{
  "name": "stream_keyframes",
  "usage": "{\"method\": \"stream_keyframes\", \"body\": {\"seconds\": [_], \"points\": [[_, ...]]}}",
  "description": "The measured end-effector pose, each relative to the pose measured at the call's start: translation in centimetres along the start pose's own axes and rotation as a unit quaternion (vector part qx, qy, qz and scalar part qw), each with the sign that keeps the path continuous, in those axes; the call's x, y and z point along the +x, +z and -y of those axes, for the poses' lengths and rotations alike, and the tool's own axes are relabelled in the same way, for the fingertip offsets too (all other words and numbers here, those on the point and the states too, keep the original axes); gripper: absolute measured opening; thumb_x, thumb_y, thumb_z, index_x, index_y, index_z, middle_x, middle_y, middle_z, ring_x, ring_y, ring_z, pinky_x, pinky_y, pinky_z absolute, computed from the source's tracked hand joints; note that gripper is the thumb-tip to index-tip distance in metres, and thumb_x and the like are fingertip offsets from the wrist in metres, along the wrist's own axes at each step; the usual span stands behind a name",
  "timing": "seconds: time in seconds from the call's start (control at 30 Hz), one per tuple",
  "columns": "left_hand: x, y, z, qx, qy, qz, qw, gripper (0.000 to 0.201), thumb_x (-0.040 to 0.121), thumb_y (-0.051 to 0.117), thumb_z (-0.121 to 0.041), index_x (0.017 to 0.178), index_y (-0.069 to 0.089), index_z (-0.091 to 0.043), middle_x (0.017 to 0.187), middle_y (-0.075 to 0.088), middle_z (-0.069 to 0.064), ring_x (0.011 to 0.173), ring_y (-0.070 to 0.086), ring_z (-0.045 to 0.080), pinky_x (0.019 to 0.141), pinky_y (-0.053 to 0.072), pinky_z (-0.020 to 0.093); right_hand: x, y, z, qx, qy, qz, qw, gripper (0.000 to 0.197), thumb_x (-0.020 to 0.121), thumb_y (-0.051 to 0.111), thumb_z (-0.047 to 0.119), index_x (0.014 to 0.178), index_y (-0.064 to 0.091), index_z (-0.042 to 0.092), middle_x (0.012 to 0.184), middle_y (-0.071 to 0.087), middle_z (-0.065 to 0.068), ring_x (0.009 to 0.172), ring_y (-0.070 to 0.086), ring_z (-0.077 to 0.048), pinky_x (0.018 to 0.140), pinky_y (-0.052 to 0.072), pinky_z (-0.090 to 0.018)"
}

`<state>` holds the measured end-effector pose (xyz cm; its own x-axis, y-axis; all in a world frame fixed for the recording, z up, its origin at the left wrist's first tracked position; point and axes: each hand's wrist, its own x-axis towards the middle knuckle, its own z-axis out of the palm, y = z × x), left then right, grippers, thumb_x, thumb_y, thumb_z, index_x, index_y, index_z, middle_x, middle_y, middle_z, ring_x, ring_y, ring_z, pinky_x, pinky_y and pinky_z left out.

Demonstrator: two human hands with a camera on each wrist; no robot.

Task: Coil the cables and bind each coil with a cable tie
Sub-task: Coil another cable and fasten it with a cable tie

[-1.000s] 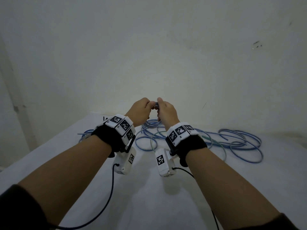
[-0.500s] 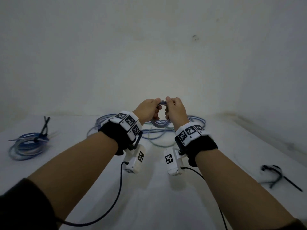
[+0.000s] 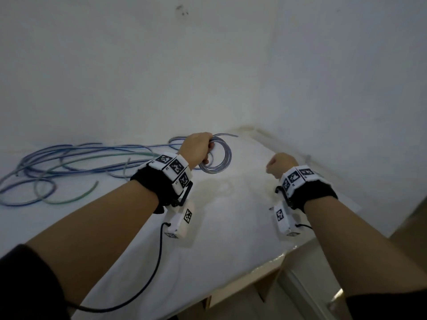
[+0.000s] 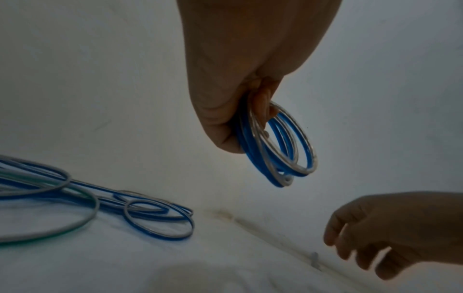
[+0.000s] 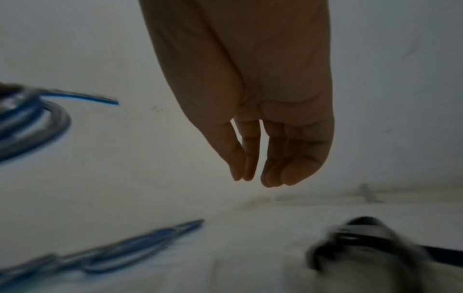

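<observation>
Coil [image 3: 216, 155] held above the white table [image 3: 231, 227] — wall [image 3: 208, 65] behind.

Left hand [image 3: 197, 147] was raised above the table [image 3: 231, 227], holding a small coil [image 3: 217, 155] that hung clear of the surface. Right hand [image 3: 280, 165] was to its right, apart from the coil, also above the table. Loose cables [image 3: 69, 167] lay spread on the table to the left of both hands, near the wall [image 3: 208, 65] behind. Table edge ran at near right.
</observation>
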<state>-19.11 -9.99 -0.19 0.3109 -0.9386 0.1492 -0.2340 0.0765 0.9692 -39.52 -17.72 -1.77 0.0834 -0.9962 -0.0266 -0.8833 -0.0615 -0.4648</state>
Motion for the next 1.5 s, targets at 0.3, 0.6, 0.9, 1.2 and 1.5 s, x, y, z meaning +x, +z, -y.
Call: {"method": "stream_keyframes", "body": {"seconds": [0.3,0.6,0.9,1.2,1.5], "points": [[1.0,3.4,0.7,0.024,-0.021,0.044,0.999,0.04,0.093,0.044,-0.029,0.057,0.043,-0.013,0.031,0.034,-0.01,0.027,0.031,0.007,0.045,0.033,0.025,0.1,0.0,-7.3,-0.162,0.075,0.005,0.984,0.026,0.09,0.059,0.013,0.064,0.059,0.008,0.067,0.05,-0.002,0.074,0.056,-0.023,0.067,0.042,-0.025],[1.5,3.9,1.0,0.012,-0.025,0.047,0.999,0.038,0.094,0.042,-0.024,0.057,0.044,-0.012,0.031,0.033,-0.01,0.027,0.031,0.007,0.047,0.037,0.027,1.7,1.1,-8.4,-0.123,0.064,-0.009,0.99,0.046,0.091,0.055,0.011,0.048,0.039,0.011,0.055,0.04,-0.003,0.049,0.037,-0.016,0.063,0.049,-0.029],[2.1,2.6,1.2,-0.014,-0.023,0.049,0.998,0.037,0.095,0.039,-0.021,0.061,0.045,-0.011,0.032,0.034,-0.011,0.026,0.03,0.006,0.048,0.035,0.026,2.9,0.1,-4.7,0.067,0.079,-0.104,0.989,0.028,0.086,0.053,0.003,0.058,0.046,0.002,0.06,0.052,-0.012,0.051,0.049,-0.024,0.048,0.043,-0.027],[2.0,-3.3,1.7,-0.008,-0.025,-0.041,0.999,0.038,0.098,0.034,-0.022,0.064,0.046,-0.011,0.047,0.041,0.0,0.026,0.037,0.007,0.061,0.04,0.033,-0.7,1.0,8.2,0.53,-0.122,0.047,0.838,0.02,0.091,0.04,-0.013,0.087,0.056,-0.002,0.07,0.057,-0.016,0.041,0.06,-0.007,0.048,0.053,-0.016],[0.1,-14.8,2.3,0.057,-0.003,-0.216,0.975,0.034,0.099,0.031,-0.025,0.079,0.05,-0.005,0.067,0.044,0.007,0.053,0.041,0.019,0.054,0.037,0.029,-6.8,6.9,20.6,0.517,-0.268,0.255,0.772,0.014,0.095,0.052,0.007,0.086,0.06,-0.001,0.071,0.063,-0.013,0.052,0.064,-0.013,0.054,0.055,-0.02]]}}
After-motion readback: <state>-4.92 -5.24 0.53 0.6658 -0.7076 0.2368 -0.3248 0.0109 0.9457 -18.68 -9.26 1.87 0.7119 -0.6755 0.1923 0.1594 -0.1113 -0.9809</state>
